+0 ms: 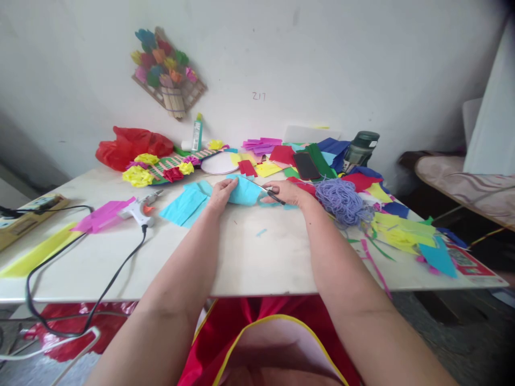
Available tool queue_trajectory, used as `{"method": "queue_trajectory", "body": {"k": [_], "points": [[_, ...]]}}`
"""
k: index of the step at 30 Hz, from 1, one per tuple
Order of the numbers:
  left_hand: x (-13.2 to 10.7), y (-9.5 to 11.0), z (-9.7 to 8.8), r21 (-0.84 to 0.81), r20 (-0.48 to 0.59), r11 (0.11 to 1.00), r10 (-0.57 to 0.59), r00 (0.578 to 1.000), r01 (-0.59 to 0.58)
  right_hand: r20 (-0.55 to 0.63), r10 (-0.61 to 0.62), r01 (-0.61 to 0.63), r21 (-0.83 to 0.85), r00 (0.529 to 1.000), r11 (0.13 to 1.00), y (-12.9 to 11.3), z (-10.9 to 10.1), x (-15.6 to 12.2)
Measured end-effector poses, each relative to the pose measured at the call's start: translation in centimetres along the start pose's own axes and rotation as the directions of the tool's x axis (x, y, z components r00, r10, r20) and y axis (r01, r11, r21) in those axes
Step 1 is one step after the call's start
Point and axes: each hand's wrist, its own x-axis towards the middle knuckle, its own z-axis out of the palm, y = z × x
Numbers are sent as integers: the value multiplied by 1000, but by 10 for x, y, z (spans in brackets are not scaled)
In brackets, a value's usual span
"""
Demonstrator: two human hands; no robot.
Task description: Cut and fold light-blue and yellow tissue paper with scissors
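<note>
Head view: left hand (222, 194) pinches blue paper (245, 191), right hand (288, 192) grips scissors (276, 198) — paper best held taut while cutting.

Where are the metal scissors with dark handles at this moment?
In the head view, the metal scissors with dark handles are slightly right of centre, held by the right hand, beside the light-blue paper sheet.
</note>
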Motion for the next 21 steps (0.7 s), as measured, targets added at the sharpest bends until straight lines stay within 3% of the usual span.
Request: {"method": "queue_trajectory", "body": {"k": [5, 12, 17, 21], "points": [[-1, 0, -1, 18, 31, 998, 54, 998, -55, -56, 22, -30, -154, 998, 988, -1, -1, 0], [-5, 6, 0, -47, 106, 996, -70, 992, 75, -44, 40, -48, -186, 998, 981, -3, -2, -2], [-8, 10, 1, -63, 234, 971, -210, 949, 230, -49, 62, -69, -164, 997, 984, -6, -3, -4], [-10, 13, 3, -22, 287, 974, -211, 934, 226, -33, 56, -61, -151, 998, 987, -5, -3, -3]]}}
